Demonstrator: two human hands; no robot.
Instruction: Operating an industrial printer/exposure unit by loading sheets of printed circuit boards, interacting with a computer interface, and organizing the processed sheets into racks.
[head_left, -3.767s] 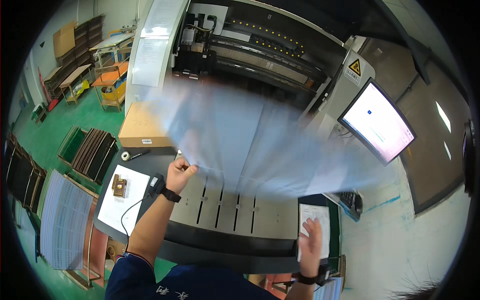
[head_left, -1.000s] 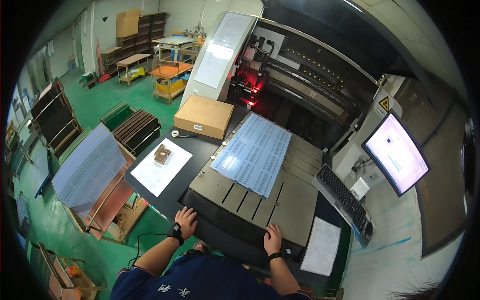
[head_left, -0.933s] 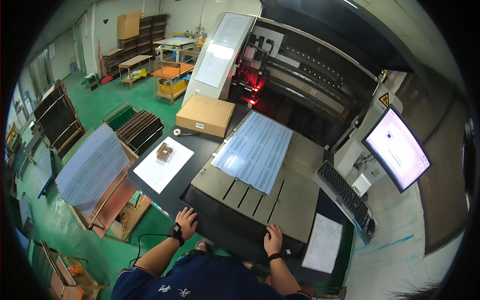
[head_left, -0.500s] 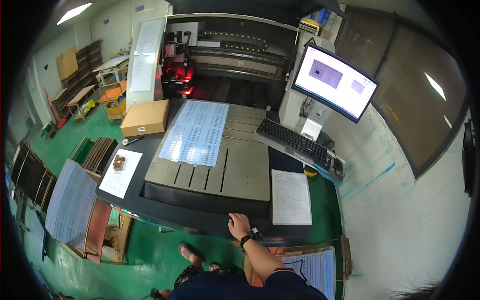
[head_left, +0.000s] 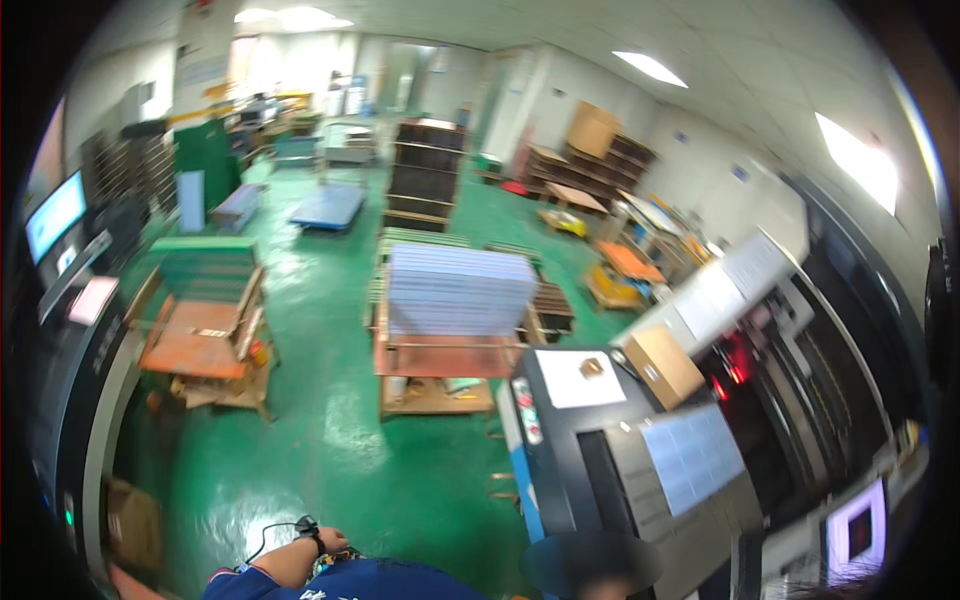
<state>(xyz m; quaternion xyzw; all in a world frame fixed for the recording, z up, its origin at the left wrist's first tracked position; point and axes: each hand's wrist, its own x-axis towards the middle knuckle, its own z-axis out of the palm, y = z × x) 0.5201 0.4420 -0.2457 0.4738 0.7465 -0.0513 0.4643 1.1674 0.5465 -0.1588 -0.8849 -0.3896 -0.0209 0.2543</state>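
My left hand [head_left: 334, 541] is small at the lower edge, close against my dark blue shirt [head_left: 375, 580]. It wears a black wrist strap with a small dark device and a thin cable. Something multicoloured lies beside it; its fingers do not show well enough to tell their pose. At the bottom right, a blurred dark oval [head_left: 592, 562] with a brownish patch covers the machine's near end. Whether my right hand is within it, I cannot make out. Beyond is the machine bed [head_left: 640, 500] with a light blue printed panel [head_left: 692, 458].
A white sheet [head_left: 570, 380] with a small brass-coloured block [head_left: 592, 368] and a cardboard box [head_left: 664, 366] sit on the machine. Ahead, an orange cart [head_left: 450, 361] holds upright panels. Another cart [head_left: 200, 338] stands left. Dark equipment [head_left: 75, 400] lines the left edge.
The view has swung far left, so the machine now lies at the right. My left forearm has come into view. My right hand, earlier on the machine's front edge, no longer shows clearly.
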